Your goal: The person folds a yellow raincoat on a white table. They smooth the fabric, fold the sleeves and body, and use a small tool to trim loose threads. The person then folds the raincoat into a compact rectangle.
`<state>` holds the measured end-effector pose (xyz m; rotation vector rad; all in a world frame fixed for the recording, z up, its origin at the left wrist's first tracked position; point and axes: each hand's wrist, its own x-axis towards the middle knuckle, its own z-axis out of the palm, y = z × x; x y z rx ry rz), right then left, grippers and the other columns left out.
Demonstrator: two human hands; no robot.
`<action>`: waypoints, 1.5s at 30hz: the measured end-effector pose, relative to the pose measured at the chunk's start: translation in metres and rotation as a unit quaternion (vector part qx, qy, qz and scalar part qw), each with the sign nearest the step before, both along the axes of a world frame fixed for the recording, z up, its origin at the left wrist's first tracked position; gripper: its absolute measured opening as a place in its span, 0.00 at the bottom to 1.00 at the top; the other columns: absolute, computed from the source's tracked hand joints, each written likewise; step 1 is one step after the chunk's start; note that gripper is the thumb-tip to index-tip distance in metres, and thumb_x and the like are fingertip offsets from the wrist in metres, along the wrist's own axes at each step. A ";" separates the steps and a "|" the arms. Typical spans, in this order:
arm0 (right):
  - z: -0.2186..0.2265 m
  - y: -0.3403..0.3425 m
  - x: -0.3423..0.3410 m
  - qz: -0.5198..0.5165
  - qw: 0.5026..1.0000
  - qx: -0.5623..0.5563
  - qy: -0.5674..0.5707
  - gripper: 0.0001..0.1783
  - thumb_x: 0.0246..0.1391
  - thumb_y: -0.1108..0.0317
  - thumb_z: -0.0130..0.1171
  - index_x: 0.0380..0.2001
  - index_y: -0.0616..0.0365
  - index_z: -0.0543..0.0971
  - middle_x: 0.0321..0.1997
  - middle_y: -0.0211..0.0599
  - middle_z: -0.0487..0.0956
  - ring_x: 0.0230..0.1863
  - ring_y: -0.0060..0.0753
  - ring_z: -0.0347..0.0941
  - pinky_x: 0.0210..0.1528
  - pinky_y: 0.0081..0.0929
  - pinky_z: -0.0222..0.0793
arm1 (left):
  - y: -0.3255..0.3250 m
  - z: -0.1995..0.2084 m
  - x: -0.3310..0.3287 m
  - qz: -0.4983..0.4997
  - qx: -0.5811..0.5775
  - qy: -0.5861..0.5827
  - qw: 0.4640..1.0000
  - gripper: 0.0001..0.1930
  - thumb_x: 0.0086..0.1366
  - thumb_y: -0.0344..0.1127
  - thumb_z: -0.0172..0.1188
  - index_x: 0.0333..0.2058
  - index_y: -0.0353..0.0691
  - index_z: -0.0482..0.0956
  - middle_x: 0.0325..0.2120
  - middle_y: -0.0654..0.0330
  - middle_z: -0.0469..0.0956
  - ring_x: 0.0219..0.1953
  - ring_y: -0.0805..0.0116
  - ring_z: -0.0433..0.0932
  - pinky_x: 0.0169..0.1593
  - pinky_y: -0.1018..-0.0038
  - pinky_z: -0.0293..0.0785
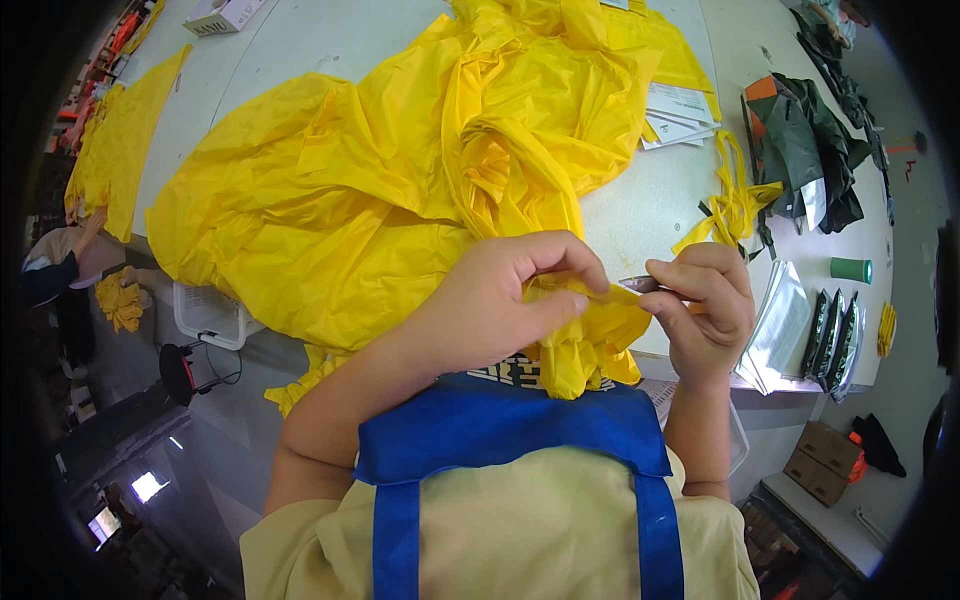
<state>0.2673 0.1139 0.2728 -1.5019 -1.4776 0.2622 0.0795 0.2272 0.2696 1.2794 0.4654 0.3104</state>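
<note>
A large, shiny yellow garment point(330, 180), like a raincoat, lies crumpled across the table, and part of it hangs over the near edge in front of my blue apron. Thumb and fingers of my left hand point(500, 300) close on a fold of this yellow fabric. Beside it on the right, my right hand point(708, 305) grips small metal thread snips point(640, 284). Their tip points left, at the edge of the fabric between my hands. Fingers partly cover the snips, so whether the blades touch the cloth cannot be made out.
White papers point(678, 115) and yellow straps point(738, 190) lie right of the garment. Farther right are dark folded garments point(808, 150), a green spool point(851, 269), clear plastic bags point(778, 325) and black packets point(832, 335). Another person's hand point(92, 228) touches yellow cloth at far left.
</note>
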 end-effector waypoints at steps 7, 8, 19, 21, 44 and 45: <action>-0.004 0.008 -0.004 -0.122 0.988 -0.038 0.090 0.15 0.36 0.77 0.68 0.33 0.59 0.81 0.32 0.29 0.71 0.24 0.18 0.61 0.25 0.15 0.58 | 0.001 -0.003 0.001 0.022 -0.078 -0.016 0.997 0.05 0.61 0.26 0.58 0.35 0.40 0.72 0.32 0.67 0.75 0.34 0.82 0.72 0.39 0.83 0.68; -0.001 0.006 -0.001 -0.129 0.989 -0.034 0.056 0.16 0.35 0.76 0.69 0.33 0.59 0.81 0.31 0.30 0.72 0.25 0.19 0.63 0.25 0.16 0.59 | 0.002 -0.004 0.000 0.035 -0.163 -0.029 0.986 0.05 0.62 0.26 0.58 0.35 0.40 0.72 0.32 0.67 0.75 0.34 0.81 0.72 0.40 0.82 0.68; 0.015 -0.002 -0.014 0.025 0.994 -0.059 -0.088 0.17 0.31 0.72 0.71 0.32 0.58 0.82 0.27 0.35 0.73 0.26 0.33 0.72 0.26 0.26 0.66 | 0.006 -0.012 0.000 -0.011 -0.247 -0.083 0.965 0.05 0.61 0.27 0.59 0.32 0.42 0.70 0.31 0.65 0.76 0.37 0.78 0.74 0.43 0.81 0.68; 0.015 -0.002 -0.013 0.032 0.994 -0.046 -0.098 0.17 0.31 0.72 0.71 0.32 0.58 0.82 0.26 0.34 0.73 0.26 0.33 0.71 0.26 0.27 0.66 | 0.006 -0.012 -0.001 -0.022 -0.261 -0.088 0.961 0.06 0.61 0.26 0.60 0.32 0.42 0.70 0.32 0.63 0.77 0.40 0.75 0.75 0.46 0.79 0.69; -0.021 0.006 0.009 -0.001 0.916 -0.031 0.399 0.10 0.44 0.84 0.52 0.32 0.60 0.70 0.29 0.29 0.72 0.29 0.18 0.68 0.33 0.15 0.63 | -0.019 -0.032 0.006 -0.009 0.053 0.010 0.998 0.35 0.45 0.28 0.73 0.52 0.38 0.65 0.49 0.59 0.68 0.54 0.71 0.67 0.58 0.71 0.63; -0.020 0.008 0.004 0.001 0.893 -0.040 0.448 0.10 0.45 0.83 0.52 0.32 0.60 0.70 0.29 0.29 0.72 0.29 0.18 0.68 0.34 0.15 0.64 | -0.020 -0.026 0.007 0.013 0.067 0.027 0.997 0.31 0.47 0.24 0.69 0.51 0.36 0.67 0.45 0.60 0.71 0.50 0.71 0.70 0.54 0.73 0.66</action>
